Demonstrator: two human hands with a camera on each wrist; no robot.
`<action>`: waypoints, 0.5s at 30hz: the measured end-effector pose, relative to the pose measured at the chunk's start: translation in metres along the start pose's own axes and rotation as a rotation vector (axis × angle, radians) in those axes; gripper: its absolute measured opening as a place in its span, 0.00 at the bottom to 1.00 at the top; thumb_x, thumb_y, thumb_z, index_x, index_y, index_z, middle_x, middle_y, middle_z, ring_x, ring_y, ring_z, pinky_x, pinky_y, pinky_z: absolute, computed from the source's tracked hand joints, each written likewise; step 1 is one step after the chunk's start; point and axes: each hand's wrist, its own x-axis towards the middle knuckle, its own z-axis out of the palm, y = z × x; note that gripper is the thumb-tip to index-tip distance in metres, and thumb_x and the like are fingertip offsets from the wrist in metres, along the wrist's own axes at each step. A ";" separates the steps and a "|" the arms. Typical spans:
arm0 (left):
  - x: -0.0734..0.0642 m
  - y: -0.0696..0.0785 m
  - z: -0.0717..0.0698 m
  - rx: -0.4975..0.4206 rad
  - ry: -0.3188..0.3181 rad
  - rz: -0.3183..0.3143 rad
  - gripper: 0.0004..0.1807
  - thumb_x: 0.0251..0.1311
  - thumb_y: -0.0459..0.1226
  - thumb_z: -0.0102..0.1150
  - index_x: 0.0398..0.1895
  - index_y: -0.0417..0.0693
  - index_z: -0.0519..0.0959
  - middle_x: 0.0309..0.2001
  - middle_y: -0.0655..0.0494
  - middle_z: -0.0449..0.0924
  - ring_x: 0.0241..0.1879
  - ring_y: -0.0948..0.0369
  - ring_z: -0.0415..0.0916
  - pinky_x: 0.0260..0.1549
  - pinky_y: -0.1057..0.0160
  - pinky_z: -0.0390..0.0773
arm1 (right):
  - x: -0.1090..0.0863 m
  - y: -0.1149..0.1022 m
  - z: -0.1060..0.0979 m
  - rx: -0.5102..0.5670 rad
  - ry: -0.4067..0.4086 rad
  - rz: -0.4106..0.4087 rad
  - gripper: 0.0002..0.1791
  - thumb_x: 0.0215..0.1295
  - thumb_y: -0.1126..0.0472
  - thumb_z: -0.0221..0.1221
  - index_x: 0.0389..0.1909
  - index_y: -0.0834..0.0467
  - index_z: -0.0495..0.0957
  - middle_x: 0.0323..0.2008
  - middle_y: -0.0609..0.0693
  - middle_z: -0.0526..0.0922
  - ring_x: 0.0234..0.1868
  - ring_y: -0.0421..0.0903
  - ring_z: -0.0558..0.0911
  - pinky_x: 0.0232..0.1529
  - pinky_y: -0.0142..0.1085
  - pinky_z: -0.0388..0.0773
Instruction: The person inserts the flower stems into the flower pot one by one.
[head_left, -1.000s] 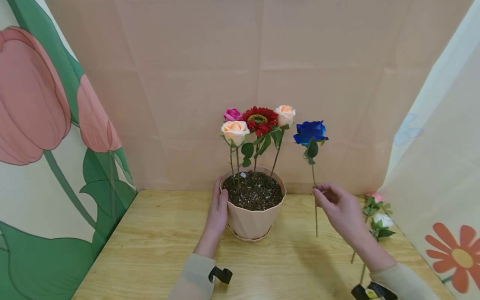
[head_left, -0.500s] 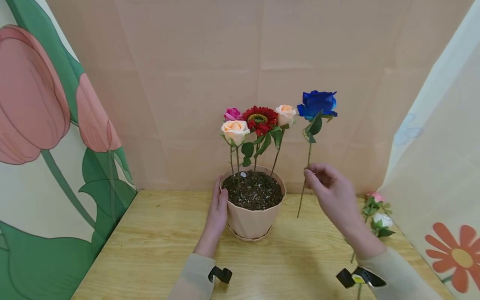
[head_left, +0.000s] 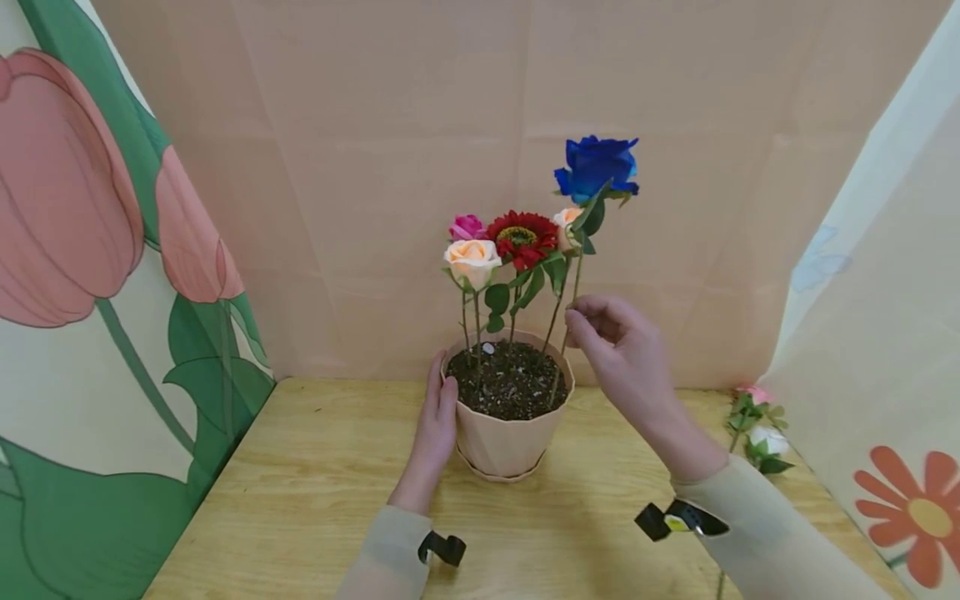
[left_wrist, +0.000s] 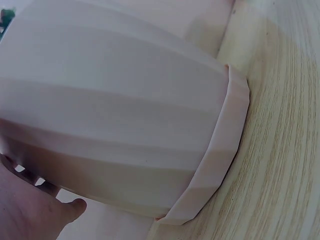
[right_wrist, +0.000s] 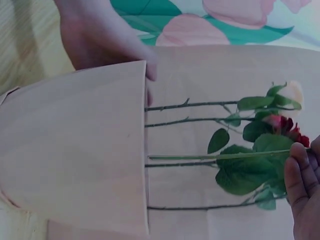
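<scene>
My right hand pinches the stem of a blue rose between thumb and fingertips, holding it upright over the right side of the pink flowerpot. In the right wrist view the lower end of the green stem is right at the pot's rim. My left hand rests along the pot's left side, fingers straight; its thumb shows in the left wrist view. Standing in the dark soil are a red gerbera-like flower, a magenta rose and two peach roses, one in front.
On the right of the wooden table lie a pink flower and a white rose, partly hidden by my right sleeve. A saucer sits beneath the pot. A beige backdrop closes off the back.
My right hand has lifted the blue rose and carried it left, from beside the pot to over its right rim. The left hand has stayed on the pot.
</scene>
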 end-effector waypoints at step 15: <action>0.001 0.001 0.000 -0.005 -0.006 0.000 0.32 0.92 0.49 0.35 0.93 0.62 0.48 0.90 0.48 0.45 0.86 0.40 0.48 0.80 0.32 0.52 | 0.012 0.012 0.043 -0.025 -0.075 -0.016 0.05 0.81 0.63 0.66 0.48 0.61 0.86 0.37 0.54 0.90 0.34 0.46 0.88 0.33 0.29 0.81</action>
